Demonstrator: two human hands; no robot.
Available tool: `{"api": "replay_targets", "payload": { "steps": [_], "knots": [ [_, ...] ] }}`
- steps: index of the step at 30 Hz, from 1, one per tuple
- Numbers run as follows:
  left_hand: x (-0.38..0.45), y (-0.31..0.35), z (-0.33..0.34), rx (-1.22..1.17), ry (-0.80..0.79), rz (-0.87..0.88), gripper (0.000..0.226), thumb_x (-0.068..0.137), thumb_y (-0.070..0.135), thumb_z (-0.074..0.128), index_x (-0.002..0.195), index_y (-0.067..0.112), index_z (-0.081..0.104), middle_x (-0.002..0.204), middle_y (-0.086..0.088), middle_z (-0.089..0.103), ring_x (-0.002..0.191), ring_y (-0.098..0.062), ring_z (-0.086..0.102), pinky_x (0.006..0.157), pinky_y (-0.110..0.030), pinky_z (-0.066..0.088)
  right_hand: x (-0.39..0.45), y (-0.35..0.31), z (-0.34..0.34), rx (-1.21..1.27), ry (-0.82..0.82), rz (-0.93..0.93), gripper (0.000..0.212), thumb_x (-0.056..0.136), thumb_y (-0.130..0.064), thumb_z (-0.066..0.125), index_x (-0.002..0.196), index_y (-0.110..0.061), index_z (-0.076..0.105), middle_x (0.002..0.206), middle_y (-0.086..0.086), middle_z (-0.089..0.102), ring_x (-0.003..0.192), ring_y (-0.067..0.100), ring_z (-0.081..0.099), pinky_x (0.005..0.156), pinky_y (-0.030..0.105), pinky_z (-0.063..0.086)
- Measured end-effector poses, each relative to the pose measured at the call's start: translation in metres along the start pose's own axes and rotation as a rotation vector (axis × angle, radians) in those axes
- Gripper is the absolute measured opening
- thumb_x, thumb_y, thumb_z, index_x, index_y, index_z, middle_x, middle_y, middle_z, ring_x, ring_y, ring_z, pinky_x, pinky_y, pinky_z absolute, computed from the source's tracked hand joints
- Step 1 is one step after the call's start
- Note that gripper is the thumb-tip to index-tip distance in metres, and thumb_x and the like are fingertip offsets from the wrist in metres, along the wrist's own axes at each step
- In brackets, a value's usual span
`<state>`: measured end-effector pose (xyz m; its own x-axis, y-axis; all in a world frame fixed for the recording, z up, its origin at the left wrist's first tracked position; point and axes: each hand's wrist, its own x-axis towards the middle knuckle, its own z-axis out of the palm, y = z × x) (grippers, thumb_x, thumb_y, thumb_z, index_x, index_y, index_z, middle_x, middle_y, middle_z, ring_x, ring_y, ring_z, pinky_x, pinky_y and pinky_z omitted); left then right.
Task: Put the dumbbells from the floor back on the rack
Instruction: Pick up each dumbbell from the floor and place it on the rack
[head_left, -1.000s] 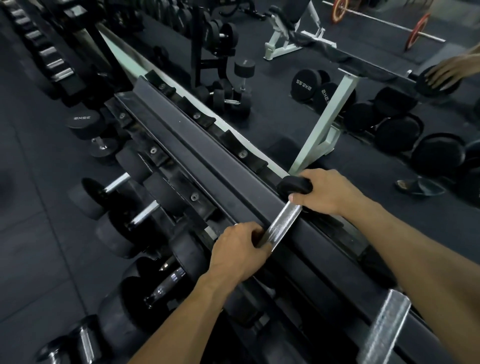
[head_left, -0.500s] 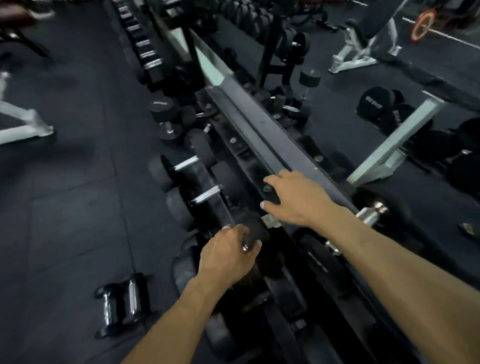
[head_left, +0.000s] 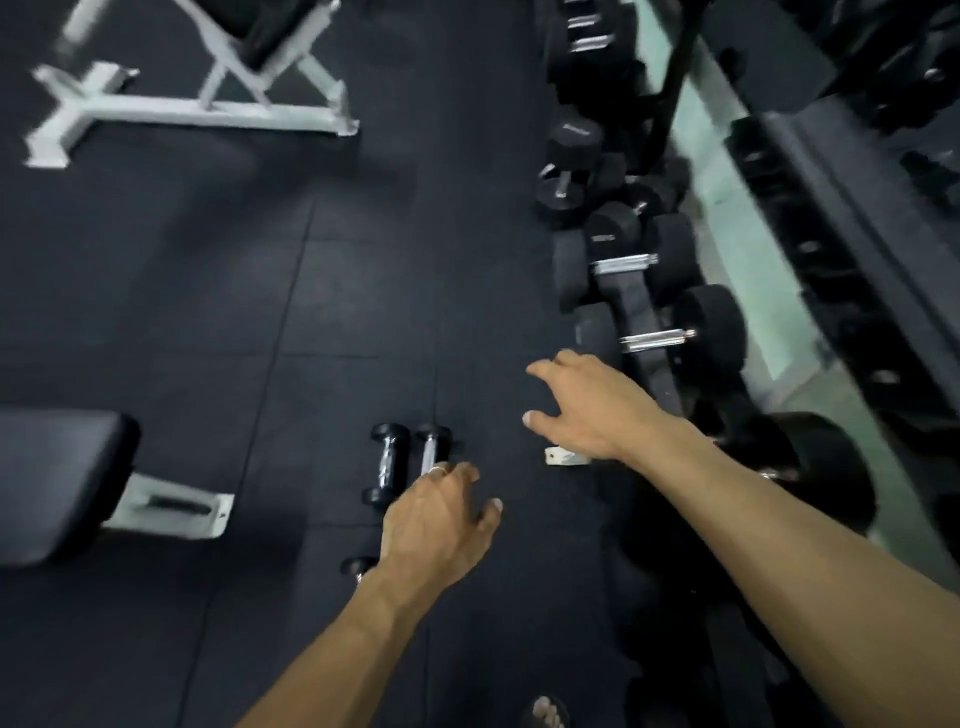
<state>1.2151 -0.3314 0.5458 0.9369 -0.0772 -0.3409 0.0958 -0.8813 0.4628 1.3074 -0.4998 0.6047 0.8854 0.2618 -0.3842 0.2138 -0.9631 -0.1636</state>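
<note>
A: Moved: both hands off the rack (head_left: 634, 306); left hand (head_left: 436, 525) and right hand (head_left: 592, 410) spread, empty.
B: Two small dumbbells (head_left: 387, 465) on floor (head_left: 208, 286). Step: reaching; next, grip handles.

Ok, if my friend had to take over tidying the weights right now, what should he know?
Left hand: open, holding nothing, reaching down over the pair of small dumbbells lying side by side on the floor.
Right hand: open, empty, spread beside the rack.
Done: many big dumbbells already sit on the rack.
Left: pick up the small pair, plus another small one partly hidden by the left wrist, and rack them.
</note>
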Motion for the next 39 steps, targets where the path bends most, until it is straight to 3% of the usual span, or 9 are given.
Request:
{"api": "replay_targets", "payload": {
  "steps": [5,9,18,25,31,35,39],
  "knots": [
    [-0.013,-0.115,0.025,-0.024,-0.064,-0.142,0.046,0.093,0.05,0.049,0.132,0.026,0.05,0.124,0.003,0.056,0.11,-0.018,0.058,0.085,-0.032,0.049,0.052,-0.088,0.083,-0.009,-0.122,-0.094,0.061,0.093,-0.045,0.055,0.147,-0.021,0.038,0.137,0.006,0.047,0.125,0.029,0.047,0.097,0.044,0.046],
    [-0.021,-0.187,0.072,-0.03,-0.148,-0.269,0.041,0.092,0.052,0.048,0.124,0.027,0.052,0.119,0.002,0.057,0.107,-0.019,0.059,0.083,-0.033,0.048,0.084,-0.132,0.165,-0.007,-0.238,-0.152,0.059,0.092,-0.045,0.057,0.144,-0.02,0.042,0.133,0.006,0.048,0.124,0.03,0.047,0.097,0.044,0.045],
    [0.005,-0.314,0.241,-0.195,-0.218,-0.559,0.044,0.091,0.049,0.05,0.129,0.026,0.05,0.118,0.003,0.055,0.111,-0.018,0.055,0.089,-0.033,0.046,0.164,-0.152,0.395,0.005,-0.496,-0.24,0.07,0.091,-0.044,0.062,0.15,-0.021,0.033,0.141,0.005,0.044,0.129,0.028,0.044,0.102,0.042,0.043],
    [0.025,-0.408,0.355,-0.369,-0.163,-0.758,0.048,0.086,0.045,0.062,0.129,0.026,0.052,0.12,0.001,0.057,0.114,-0.02,0.055,0.094,-0.033,0.045,0.227,-0.173,0.536,-0.012,-0.535,-0.308,0.077,0.084,-0.044,0.07,0.149,-0.026,0.033,0.138,0.004,0.045,0.126,0.028,0.046,0.1,0.043,0.044],
    [0.036,-0.449,0.427,-0.392,-0.17,-0.83,0.054,0.076,0.048,0.071,0.122,0.022,0.058,0.115,-0.002,0.057,0.11,-0.023,0.055,0.092,-0.042,0.049,0.26,-0.183,0.617,-0.024,-0.569,-0.335,0.086,0.08,-0.041,0.077,0.15,-0.029,0.029,0.136,0.005,0.048,0.124,0.029,0.05,0.101,0.044,0.044],
    [0.041,-0.458,0.455,-0.464,-0.16,-0.795,0.058,0.069,0.052,0.077,0.116,0.022,0.062,0.115,0.0,0.053,0.111,-0.022,0.051,0.095,-0.035,0.047,0.265,-0.18,0.64,0.062,-0.533,-0.281,0.084,0.082,-0.033,0.078,0.15,-0.033,0.029,0.134,0.006,0.051,0.124,0.028,0.05,0.103,0.042,0.042],
    [0.053,-0.46,0.465,-0.423,-0.181,-0.83,0.05,0.065,0.052,0.077,0.105,0.025,0.068,0.105,-0.001,0.06,0.102,-0.024,0.057,0.084,-0.032,0.052,0.269,-0.178,0.638,0.064,-0.507,-0.302,0.071,0.088,-0.029,0.071,0.148,-0.031,0.033,0.136,0.006,0.055,0.127,0.029,0.05,0.103,0.04,0.039]
  ]
}}
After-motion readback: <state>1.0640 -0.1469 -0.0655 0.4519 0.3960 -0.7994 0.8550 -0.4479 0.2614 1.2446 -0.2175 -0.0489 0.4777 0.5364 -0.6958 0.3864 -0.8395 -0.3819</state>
